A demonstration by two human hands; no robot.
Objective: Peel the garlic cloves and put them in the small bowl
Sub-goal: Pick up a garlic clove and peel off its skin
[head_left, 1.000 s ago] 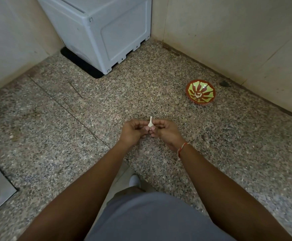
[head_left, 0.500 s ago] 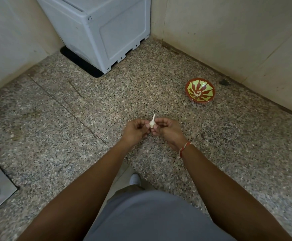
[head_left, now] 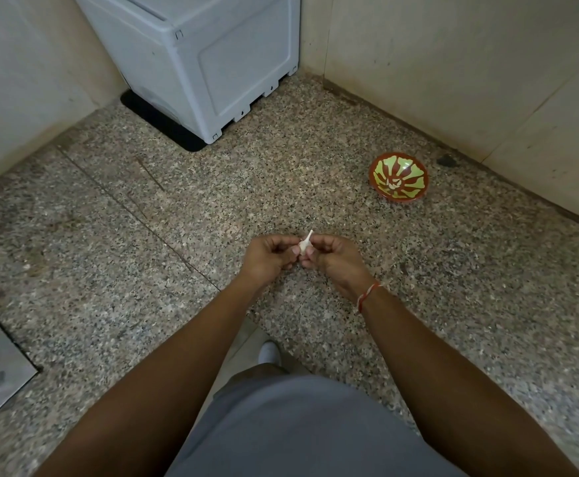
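Small white papery-skinned garlic clove [head_left: 304,246] pinched between left hand [head_left: 270,258] and right hand [head_left: 334,261], fingers curled on it, above speckled granite tabletop [head_left: 178,215]. Judged light, firm, skin brittle; hold body, tear from pointed tip. Red-and-green patterned small bowl [head_left: 399,178] well apart, ahead-right.

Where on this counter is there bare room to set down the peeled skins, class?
Bare stone lies between the hands and the white box, and left of the left hand toward the sink. Also open: right of the right hand, below the bowl. Only the corner around the bowl is tight.
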